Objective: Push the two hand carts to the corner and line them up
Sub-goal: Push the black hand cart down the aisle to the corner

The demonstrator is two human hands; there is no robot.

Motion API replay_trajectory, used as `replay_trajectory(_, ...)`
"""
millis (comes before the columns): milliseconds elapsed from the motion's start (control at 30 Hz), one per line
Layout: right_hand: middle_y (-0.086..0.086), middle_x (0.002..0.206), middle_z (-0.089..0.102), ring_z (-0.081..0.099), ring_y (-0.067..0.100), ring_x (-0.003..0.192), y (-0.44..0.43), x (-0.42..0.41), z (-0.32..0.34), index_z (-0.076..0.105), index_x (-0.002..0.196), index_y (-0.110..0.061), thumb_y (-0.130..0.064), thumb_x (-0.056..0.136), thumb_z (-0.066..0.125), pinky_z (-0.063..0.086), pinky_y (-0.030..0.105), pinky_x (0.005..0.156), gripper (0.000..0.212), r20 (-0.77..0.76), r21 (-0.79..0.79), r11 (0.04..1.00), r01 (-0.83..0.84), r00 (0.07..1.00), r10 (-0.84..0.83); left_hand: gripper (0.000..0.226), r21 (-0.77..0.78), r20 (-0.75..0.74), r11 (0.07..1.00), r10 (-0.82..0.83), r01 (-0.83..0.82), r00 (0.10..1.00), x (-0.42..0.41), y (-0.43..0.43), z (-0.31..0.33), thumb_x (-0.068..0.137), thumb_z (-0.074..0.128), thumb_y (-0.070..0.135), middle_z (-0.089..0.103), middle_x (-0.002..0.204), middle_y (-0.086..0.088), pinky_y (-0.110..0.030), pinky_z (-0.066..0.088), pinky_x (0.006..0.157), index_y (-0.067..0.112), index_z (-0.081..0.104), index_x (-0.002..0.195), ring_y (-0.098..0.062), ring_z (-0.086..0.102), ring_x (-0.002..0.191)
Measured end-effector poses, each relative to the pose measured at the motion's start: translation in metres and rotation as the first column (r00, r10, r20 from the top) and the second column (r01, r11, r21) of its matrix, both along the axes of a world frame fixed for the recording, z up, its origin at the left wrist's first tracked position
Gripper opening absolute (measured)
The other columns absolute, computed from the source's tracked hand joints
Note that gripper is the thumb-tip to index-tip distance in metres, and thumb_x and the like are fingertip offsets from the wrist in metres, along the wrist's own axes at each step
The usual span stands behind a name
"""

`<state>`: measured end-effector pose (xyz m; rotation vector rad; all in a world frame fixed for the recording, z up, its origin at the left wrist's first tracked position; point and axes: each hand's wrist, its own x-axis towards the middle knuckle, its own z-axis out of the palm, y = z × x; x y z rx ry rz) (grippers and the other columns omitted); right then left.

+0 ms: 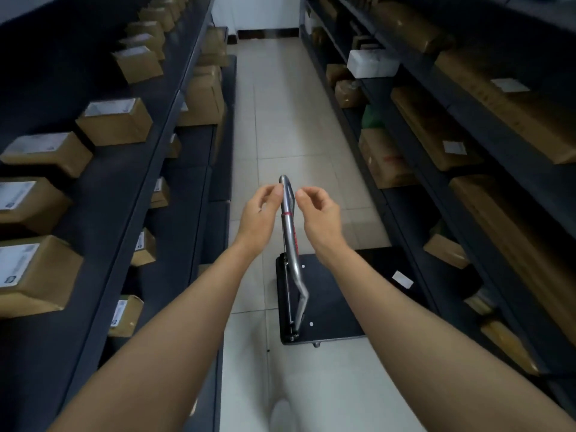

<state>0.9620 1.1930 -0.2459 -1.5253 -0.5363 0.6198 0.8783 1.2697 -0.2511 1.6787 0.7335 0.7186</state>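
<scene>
Left hand: arm stretched forward, fingers loosely curled, fingertips against the left side of the handle. I cannot tell whether they pinch the tube or only touch it. Right hand: also loosely curled, just beside the handle's right side, holding nothing that I can see.

Sweep, left to right:
- Left shelves: dark, several tiers, with a row of small brown boxes carrying white labels.
- Floor: pale tiles, a narrow aisle running to a far wall.
- Handle: a metal tube seen edge-on and standing up between my hands, with a red band just below hand level.
- Cart: one only in view. Its black deck lies low on the floor right of the aisle's centre, with the handle rising from its left end. Its right end is close to the right shelves. A white label lies on the deck.
- Right shelves: dark, holding long flat brown cartons and a white parcel further back.
</scene>
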Motion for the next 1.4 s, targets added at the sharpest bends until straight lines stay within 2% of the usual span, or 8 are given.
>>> replay_trajectory(100,-0.002,0.103,0.063,0.060,0.013,0.099,0.015,0.009,-0.024,0.059,0.116,-0.007,-0.018,0.096,0.054,0.049,0.020,0.087,0.023,0.015,-0.155,0.988,-0.009,1.000,0.011,0.017,0.018,-0.152,0.998,-0.063,0.067,0.986,0.007,0.024,-0.024,0.100,0.045,0.023,0.057,0.111,0.014,-0.015,0.036,0.090,0.025,0.056,0.113,0.002,0.051,0.105)
replay_trajectory(200,-0.003,0.105,0.058,0.056,0.013,0.101,0.028,0.019,-0.045,0.057,0.121,-0.007,-0.018,0.097,0.053,0.043,0.022,0.086,0.027,0.008,-0.285,0.958,-0.029,0.999,0.032,0.029,0.057,-0.321,0.987,-0.123,0.149,0.939,0.016,0.052,-0.053,0.100,0.044,0.020,0.053,0.130,0.006,-0.025,0.037,0.103,0.022,0.054,0.127,-0.009,0.046,0.123)
replay_trajectory(367,0.007,0.120,0.060,0.054,0.017,0.100,0.049,0.028,-0.076,0.051,0.130,-0.006,-0.022,0.097,0.052,0.046,0.031,0.090,0.036,0.011,-0.467,0.880,-0.079,0.995,0.095,0.033,0.186,-0.494,0.942,-0.154,0.277,0.856,0.031,0.093,-0.079,0.100,0.042,0.014,0.050,0.136,0.001,-0.045,0.024,0.117,0.019,0.052,0.131,-0.018,0.040,0.132)
replay_trajectory(600,0.009,0.109,0.064,0.060,0.021,0.091,0.072,0.034,-0.107,0.056,0.123,-0.008,-0.018,0.096,0.052,0.050,0.032,0.079,0.028,-0.043,-0.604,0.786,-0.131,0.990,0.131,0.042,0.302,-0.682,0.811,-0.183,0.501,0.708,0.053,0.135,-0.105,0.100,0.043,0.009,0.039,0.149,0.002,-0.044,0.009,0.120,0.020,0.044,0.140,-0.017,0.030,0.140)
replay_trajectory(833,0.010,0.112,0.065,0.063,0.023,0.098,0.083,0.038,-0.121,0.054,0.132,-0.015,-0.011,0.093,0.058,0.052,0.032,0.083,0.040,-0.096,-0.620,0.771,-0.148,0.989,0.112,0.043,0.277,-0.736,0.752,-0.234,0.598,0.635,0.072,0.152,-0.125,0.099,0.047,0.012,0.025,0.155,0.003,-0.035,0.021,0.118,0.022,0.045,0.141,-0.019,0.024,0.143)
replay_trajectory(1100,0.008,0.103,0.069,0.066,0.023,0.095,0.074,0.039,-0.121,0.065,0.120,-0.014,-0.012,0.088,0.065,0.055,0.037,0.088,0.031,-0.067,-0.686,0.708,-0.168,0.984,0.168,0.034,0.336,-0.787,0.654,-0.200,0.678,0.584,0.080,0.146,-0.120,0.093,0.057,0.012,0.034,0.152,0.004,-0.037,0.025,0.115,0.018,0.057,0.127,-0.019,0.025,0.142)
replay_trajectory(1233,0.009,0.099,0.070,0.068,0.023,0.090,0.062,0.031,-0.119,0.069,0.112,-0.013,-0.010,0.085,0.068,0.056,0.037,0.084,0.027,-0.073,-0.708,0.683,-0.182,0.980,0.185,0.029,0.317,-0.766,0.684,-0.223,0.657,0.603,0.067,0.135,-0.122,0.091,0.059,0.007,0.047,0.141,0.002,-0.034,0.034,0.108,0.016,0.060,0.119,-0.018,0.035,0.137)
replay_trajectory(1400,0.006,0.106,0.069,0.068,0.022,0.092,0.041,0.016,-0.117,0.063,0.122,-0.013,-0.011,0.084,0.071,0.056,0.038,0.087,0.039,-0.114,-0.703,0.668,-0.247,0.965,0.237,0.025,0.305,-0.756,0.729,-0.205,0.612,0.621,0.040,0.113,-0.122,0.090,0.060,0.007,0.054,0.130,0.002,-0.039,0.039,0.105,0.016,0.062,0.113,-0.019,0.041,0.130)
